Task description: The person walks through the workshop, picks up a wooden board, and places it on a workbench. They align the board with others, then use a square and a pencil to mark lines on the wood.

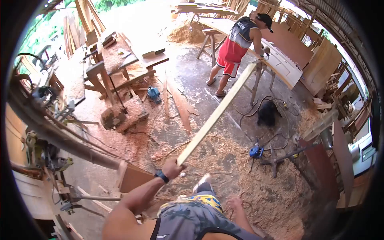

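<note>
My left hand [172, 168], below a dark wristband, is wrapped round the near end of a long pale wooden board [218, 113]. The board slants up and away to the right, and its far end overlaps the edge of a workbench beside a co-worker. Low in the view, to the right of my yellow-patterned shorts, my right hand [235, 203] hangs near my side. It touches nothing that shows, and its fingers are too blurred to make out.
A co-worker [236, 46] bends over a panel [280, 64] on trestles. Blue power tools [256, 151] and cords lie on the shaving-covered floor. A black object [269, 113] is near the trestle. Wood blocks [126, 114] and a machine [48, 156] stand at left.
</note>
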A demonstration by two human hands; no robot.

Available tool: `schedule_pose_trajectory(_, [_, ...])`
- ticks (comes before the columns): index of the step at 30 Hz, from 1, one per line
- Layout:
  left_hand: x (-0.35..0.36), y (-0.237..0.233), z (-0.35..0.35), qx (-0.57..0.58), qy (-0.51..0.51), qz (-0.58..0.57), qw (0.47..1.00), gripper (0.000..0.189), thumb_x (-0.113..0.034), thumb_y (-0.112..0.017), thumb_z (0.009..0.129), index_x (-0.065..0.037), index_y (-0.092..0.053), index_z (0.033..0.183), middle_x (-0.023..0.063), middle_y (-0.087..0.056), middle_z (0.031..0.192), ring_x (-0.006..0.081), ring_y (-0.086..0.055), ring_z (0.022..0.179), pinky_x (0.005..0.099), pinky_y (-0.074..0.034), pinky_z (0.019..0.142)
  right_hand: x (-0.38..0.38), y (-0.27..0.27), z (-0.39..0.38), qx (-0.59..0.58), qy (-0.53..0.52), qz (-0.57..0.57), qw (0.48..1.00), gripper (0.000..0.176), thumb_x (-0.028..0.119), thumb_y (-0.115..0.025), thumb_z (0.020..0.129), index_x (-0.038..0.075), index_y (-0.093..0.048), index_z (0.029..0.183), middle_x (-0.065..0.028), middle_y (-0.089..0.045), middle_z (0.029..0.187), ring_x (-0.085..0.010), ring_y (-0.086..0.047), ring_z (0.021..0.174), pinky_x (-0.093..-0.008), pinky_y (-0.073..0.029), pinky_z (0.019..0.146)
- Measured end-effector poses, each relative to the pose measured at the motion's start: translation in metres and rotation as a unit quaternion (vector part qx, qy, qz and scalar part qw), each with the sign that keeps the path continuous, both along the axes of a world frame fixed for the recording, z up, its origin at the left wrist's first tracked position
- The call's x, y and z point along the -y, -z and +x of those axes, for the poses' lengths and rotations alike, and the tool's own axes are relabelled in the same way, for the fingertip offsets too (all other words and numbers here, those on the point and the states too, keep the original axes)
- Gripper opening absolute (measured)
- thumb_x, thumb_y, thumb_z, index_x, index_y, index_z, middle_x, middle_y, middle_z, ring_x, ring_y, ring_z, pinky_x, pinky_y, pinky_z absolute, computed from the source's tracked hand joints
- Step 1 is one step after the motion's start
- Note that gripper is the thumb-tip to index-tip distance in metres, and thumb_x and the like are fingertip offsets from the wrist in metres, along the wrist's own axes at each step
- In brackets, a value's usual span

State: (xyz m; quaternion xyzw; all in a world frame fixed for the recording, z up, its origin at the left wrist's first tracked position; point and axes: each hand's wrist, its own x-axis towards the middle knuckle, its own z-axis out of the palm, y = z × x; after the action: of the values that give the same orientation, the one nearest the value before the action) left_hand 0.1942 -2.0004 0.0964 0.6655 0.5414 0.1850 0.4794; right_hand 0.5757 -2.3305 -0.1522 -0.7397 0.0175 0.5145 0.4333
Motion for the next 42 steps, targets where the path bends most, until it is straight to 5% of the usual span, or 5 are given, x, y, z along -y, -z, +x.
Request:
schedule_pose_trajectory(4, [-0.101, 0.033, 0.064, -0.020, -0.032, 0.039, 0.999, 0.044, -0.044, -0.077, 0.081, -0.002, -0.072, 0.092, 0.0214, -0.068, 0.075, 0.0359, -0.069, 0.070, 0.0430, -0.051, 0.064, -0.037, 0.002, 0.024, 0.082, -0.217, -0.320, 0.919, 0.035, 0.025, -0.056, 0.093, 0.010, -0.061, 0.125, -0.0139, -0.072, 0.103, -0.0364, -0.070, 0.086, -0.0529, -0.055, 0.070])
schedule_pose_trajectory(12, [-0.228, 0.055, 0.134, -0.061, -0.086, -0.108, 0.989, 0.042, -0.042, -0.077, 0.076, -0.004, -0.074, 0.094, 0.0153, -0.071, 0.087, 0.0293, -0.067, 0.075, 0.0407, -0.052, 0.071, -0.233, 0.148, 0.237, 0.336, -0.678, -0.245, 0.607, 0.034, 0.031, -0.062, 0.086, 0.013, -0.070, 0.113, -0.0121, -0.073, 0.103, -0.0323, -0.071, 0.088, -0.0463, -0.056, 0.074])
schedule_pose_trajectory(17, [-0.316, 0.062, 0.153, -0.088, -0.151, -0.046, 0.983, 0.042, -0.041, -0.081, 0.076, -0.001, -0.076, 0.089, 0.0196, -0.072, 0.081, 0.0244, -0.070, 0.071, 0.0370, -0.053, 0.065, -0.568, 0.049, 0.325, 0.502, -0.766, -0.061, 0.396, 0.023, 0.033, -0.074, 0.081, 0.013, -0.078, 0.092, -0.0082, -0.075, 0.093, -0.0235, -0.072, 0.080, -0.0378, -0.057, 0.073])
schedule_pose_trajectory(20, [-0.387, 0.071, 0.163, -0.025, -0.244, -0.079, 0.966, 0.041, -0.039, -0.082, 0.076, -0.001, -0.075, 0.089, 0.0185, -0.073, 0.082, 0.0232, -0.070, 0.071, 0.0362, -0.054, 0.067, -0.733, 0.013, 0.326, 0.102, -0.308, -0.038, 0.945, 0.026, 0.021, -0.066, 0.093, 0.009, -0.067, 0.115, -0.0097, -0.073, 0.088, -0.0207, -0.068, 0.064, -0.0367, -0.055, 0.057])
schedule_pose_trajectory(42, [-0.980, -0.008, 0.174, 0.027, -0.447, 0.062, 0.892, 0.046, -0.030, -0.076, 0.082, 0.002, -0.063, 0.113, 0.0227, -0.071, 0.100, 0.0330, -0.071, 0.092, 0.0415, -0.055, 0.082, -1.236, 0.027, 0.328, 0.029, -0.323, -0.143, 0.935, 0.029, 0.016, -0.060, 0.096, 0.008, -0.060, 0.124, -0.0086, -0.067, 0.087, -0.0262, -0.066, 0.067, -0.0399, -0.052, 0.054])
